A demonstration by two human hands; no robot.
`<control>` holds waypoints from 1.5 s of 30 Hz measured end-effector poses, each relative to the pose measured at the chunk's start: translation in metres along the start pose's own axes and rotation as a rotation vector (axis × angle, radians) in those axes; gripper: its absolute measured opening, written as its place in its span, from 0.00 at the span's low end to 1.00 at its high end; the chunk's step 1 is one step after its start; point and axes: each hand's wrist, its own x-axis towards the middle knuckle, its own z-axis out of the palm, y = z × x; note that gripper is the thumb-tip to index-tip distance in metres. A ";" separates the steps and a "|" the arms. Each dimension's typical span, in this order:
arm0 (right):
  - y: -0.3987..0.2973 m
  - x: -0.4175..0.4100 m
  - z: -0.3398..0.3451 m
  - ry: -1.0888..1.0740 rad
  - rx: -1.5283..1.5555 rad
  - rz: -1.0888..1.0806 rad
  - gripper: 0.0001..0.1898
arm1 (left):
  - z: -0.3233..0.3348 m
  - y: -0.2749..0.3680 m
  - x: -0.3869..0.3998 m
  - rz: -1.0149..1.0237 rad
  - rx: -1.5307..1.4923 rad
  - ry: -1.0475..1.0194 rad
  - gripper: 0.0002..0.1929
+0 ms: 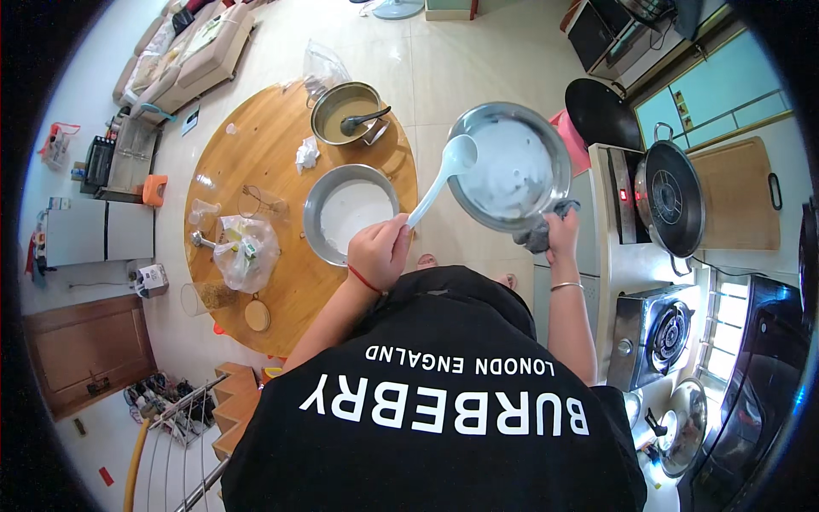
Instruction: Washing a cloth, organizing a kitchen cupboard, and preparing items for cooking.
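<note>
In my left hand (379, 251) is the handle of a pale plastic ladle (459, 155), whose bowl overlaps the left rim of a metal pan in this view. My right hand (563, 234) grips that round metal pan (563, 153) at its lower right edge through a dark grey cloth (534, 239). A whitish layer covers the pan's inside. Beside my left hand, a metal basin (311, 214) with white contents sits on the round wooden table (288, 147). Behind it stands a metal pot (316, 121) of tan liquid, with a dark ladle (358, 120) in it.
Glass jugs, a plastic bag (246, 262), a round lid (257, 315) and crumpled tissue (307, 155) are on the table. To the right, a counter holds a lidded wok (688, 205), a wooden cutting board (736, 192) and a gas stove (640, 345). A black wok (595, 115) is near the counter's far end.
</note>
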 end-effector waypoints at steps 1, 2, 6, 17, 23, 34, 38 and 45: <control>0.001 0.001 0.004 0.010 -0.022 0.004 0.13 | 0.000 0.000 0.001 -0.005 -0.007 -0.005 0.07; 0.002 0.001 0.006 0.021 -0.044 0.009 0.13 | 0.000 0.001 0.001 -0.010 -0.015 -0.010 0.07; 0.011 0.005 0.003 0.043 -0.097 -0.011 0.13 | -0.002 0.001 0.002 -0.019 -0.006 -0.021 0.07; -0.002 0.011 0.000 0.070 -0.073 0.006 0.13 | 0.007 -0.004 0.005 -0.045 -0.034 0.000 0.07; -0.022 0.002 -0.006 0.091 -0.028 0.029 0.12 | 0.013 -0.003 0.006 -0.015 -0.054 -0.003 0.07; -0.003 0.017 0.002 0.137 0.006 -0.016 0.11 | 0.013 0.010 0.018 -0.011 -0.084 -0.046 0.08; -0.007 0.013 -0.005 0.098 0.007 0.013 0.11 | 0.017 0.010 0.018 0.015 -0.084 -0.045 0.08; -0.007 0.015 -0.032 0.230 0.046 -0.012 0.12 | 0.024 0.019 0.027 0.002 -0.151 -0.054 0.09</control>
